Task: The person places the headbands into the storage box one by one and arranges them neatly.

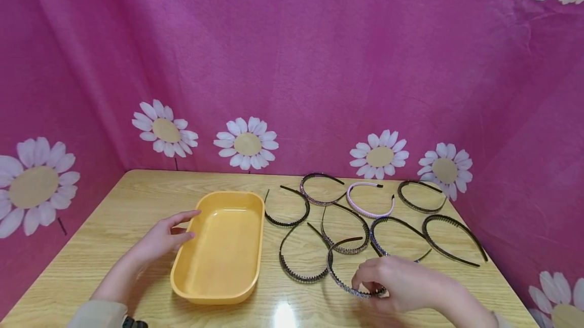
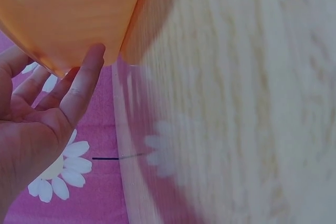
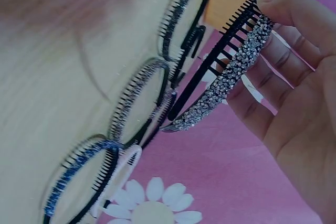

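Left hand (image 1: 166, 234) relaxed, loosely spread — right hand (image 1: 394, 282) pinching, fingers (image 1: 364, 274) bent

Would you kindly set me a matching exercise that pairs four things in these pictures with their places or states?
Things
1. Left hand
2. Right hand
3. Tray
4. Lilac headband

Places or states
A. Holding a sparkly silver headband
B. Lying among darker headbands
C. Yellow, left of the headbands
D. Touching the tray's rim

Pairs: 1-D, 2-A, 3-C, 4-B
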### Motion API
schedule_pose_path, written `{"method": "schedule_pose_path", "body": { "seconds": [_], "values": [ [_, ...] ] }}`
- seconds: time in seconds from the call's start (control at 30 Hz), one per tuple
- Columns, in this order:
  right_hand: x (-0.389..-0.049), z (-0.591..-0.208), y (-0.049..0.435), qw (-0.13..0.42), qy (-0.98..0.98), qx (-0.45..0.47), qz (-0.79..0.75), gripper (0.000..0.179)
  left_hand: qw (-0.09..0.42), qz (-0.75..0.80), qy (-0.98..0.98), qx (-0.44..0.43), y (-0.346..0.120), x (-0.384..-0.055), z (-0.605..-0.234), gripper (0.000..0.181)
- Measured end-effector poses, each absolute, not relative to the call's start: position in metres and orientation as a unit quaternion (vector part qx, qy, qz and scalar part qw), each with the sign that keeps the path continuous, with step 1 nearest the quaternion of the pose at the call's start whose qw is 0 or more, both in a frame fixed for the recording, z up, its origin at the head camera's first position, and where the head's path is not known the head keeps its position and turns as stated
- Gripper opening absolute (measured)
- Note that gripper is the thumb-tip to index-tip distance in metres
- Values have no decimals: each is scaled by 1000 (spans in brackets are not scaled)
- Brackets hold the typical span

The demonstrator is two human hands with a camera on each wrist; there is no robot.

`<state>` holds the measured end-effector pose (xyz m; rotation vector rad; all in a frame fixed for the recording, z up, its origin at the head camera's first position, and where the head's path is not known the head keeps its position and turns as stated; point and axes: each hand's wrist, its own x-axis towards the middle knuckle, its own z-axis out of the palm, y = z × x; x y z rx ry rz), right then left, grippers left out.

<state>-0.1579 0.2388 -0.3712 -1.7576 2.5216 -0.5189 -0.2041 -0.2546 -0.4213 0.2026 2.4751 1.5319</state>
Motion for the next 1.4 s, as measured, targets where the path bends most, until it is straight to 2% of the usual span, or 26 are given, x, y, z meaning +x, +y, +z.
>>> {"method": "schedule_pose_path", "body": {
  "seconds": [0.93, 1.4],
  "values": [
    [-192, -317, 195, -120, 775, -616, -73, 30, 124, 563, 815, 64, -257, -204, -426, 62],
    [-206, -307, 160, -145, 754, -636, -77, 29, 112, 572, 810, 63, -255, -204, -427, 60]
  ]
}}
